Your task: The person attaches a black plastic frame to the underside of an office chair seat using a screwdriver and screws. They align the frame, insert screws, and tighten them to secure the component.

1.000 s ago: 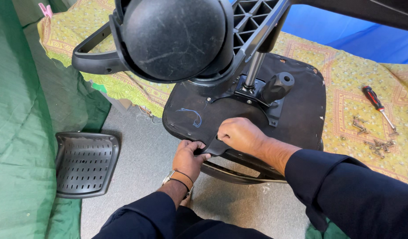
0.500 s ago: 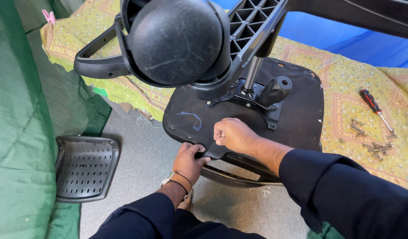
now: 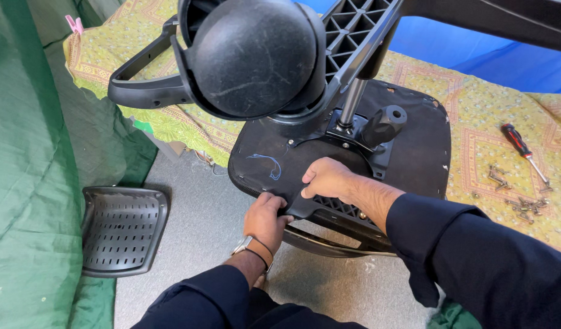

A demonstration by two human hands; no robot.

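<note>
An office chair lies upside down on a table, its black seat underside (image 3: 414, 152) facing up and a large black caster (image 3: 256, 58) close to the camera. My left hand (image 3: 267, 219) grips the near end of a black armrest bracket (image 3: 329, 213) at the seat's front edge. My right hand (image 3: 326, 178) presses down on the top of the same bracket, fingers curled over it. The ribbed inner face of the bracket shows beside my right wrist. The other armrest (image 3: 146, 91) sticks out at the left.
A yellow patterned cloth (image 3: 505, 116) covers the table. On it at the right lie a red-handled screwdriver (image 3: 522, 149) and several loose screws (image 3: 515, 195). A perforated black chair back panel (image 3: 123, 228) lies on the grey floor. Green fabric (image 3: 24, 183) hangs at the left.
My right hand has slid up onto the seat underside, and the bracket has tilted so its ribbed face shows. My left hand has moved slightly up and right with it.
</note>
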